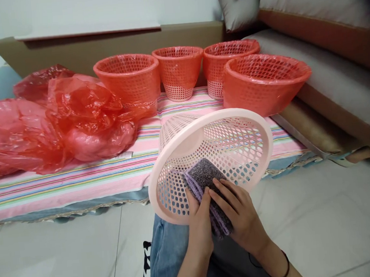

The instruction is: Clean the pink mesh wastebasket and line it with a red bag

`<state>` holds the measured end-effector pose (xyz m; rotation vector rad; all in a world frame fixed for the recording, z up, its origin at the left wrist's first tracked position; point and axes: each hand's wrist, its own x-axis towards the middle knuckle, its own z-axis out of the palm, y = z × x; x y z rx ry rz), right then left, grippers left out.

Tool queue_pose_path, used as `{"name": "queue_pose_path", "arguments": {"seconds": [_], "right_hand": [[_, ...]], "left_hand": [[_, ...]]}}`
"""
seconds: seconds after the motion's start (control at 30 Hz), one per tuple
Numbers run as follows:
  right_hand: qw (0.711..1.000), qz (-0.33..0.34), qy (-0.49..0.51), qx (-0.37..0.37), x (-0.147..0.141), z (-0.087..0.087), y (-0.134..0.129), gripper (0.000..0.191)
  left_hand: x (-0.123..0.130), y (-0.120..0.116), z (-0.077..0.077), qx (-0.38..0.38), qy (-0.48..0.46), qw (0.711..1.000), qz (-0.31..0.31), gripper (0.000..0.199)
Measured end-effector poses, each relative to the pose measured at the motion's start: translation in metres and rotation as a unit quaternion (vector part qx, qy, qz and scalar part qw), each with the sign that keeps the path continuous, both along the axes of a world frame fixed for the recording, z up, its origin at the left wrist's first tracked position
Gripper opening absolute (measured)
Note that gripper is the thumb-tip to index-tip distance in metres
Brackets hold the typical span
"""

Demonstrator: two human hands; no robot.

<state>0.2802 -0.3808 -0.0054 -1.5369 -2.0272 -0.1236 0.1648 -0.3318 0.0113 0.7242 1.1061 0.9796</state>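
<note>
Both hands grip a folded cloth at the rim of a pale pink basket.

The basket (237, 151) lies tipped, mouth facing the person, base pointing away toward the striped mat (79, 181). Left hand (200, 225) and right hand (242, 217) are closed around the grey-purple cloth (204, 177), its long axis running up into the mouth. Four red baskets (264, 83) stand behind; red plastic bags (58, 123) lie left.

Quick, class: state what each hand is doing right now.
Left hand: closed on the folded purple-grey cloth and the rim of the pale pink basket.
Right hand: fingers pressed on the same cloth, gripping it.
</note>
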Motion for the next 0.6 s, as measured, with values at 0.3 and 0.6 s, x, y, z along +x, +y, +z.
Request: {"name": "queue_pose_path", "arguments": {"seconds": [0.3,0.6], "right_hand": [[0.990,0.026,0.138,-0.035,0.004,-0.006,0.005,0.084],[0.988,-0.012,0.146,-0.043,-0.024,-0.012,0.021,0.072]], "left_hand": [[-0.010,0.007,0.015,-0.125,-0.149,0.981,-0.016,0.064],[-0.007,-0.019,0.005,-0.058,-0.033,0.997,-0.035,0.085]]}}
